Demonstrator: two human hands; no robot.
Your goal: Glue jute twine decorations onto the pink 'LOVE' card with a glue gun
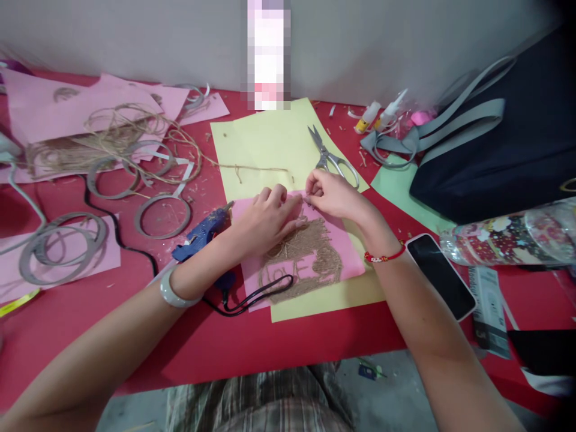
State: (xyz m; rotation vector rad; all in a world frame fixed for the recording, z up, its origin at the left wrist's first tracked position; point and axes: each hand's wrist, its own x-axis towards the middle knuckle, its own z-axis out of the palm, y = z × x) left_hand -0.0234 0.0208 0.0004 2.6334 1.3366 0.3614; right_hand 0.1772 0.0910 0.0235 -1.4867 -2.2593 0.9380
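Observation:
A pink sheet (pixel 353 258) lies on yellow paper (pixel 261 144), bearing brown twine (pixel 310 240) glued in rows around the letters "LOVE". My left hand (pixel 265 222) rests on the sheet's upper left part, its fingers spread and partly bent. Close beside its fingertips, my right hand (pixel 330 195) is closed in a pinch at the sheet's upper edge; whatever sits between those fingers is too small to make out. A blue glue gun (pixel 202 231) lies left of my left hand, partly under the forearm. Silver scissors (pixel 330 157) lie half spread just beyond my right hand.
Loose twine (pixel 144 132) and tape rings (pixel 162 216) lie on the left. Right of the work are small glue bottles (pixel 389 114), a dark bag (pixel 495 144), a phone (pixel 441 276) and a wrapped bottle (pixel 504 237). A black cord (pixel 252 305) loops over the pink sheet.

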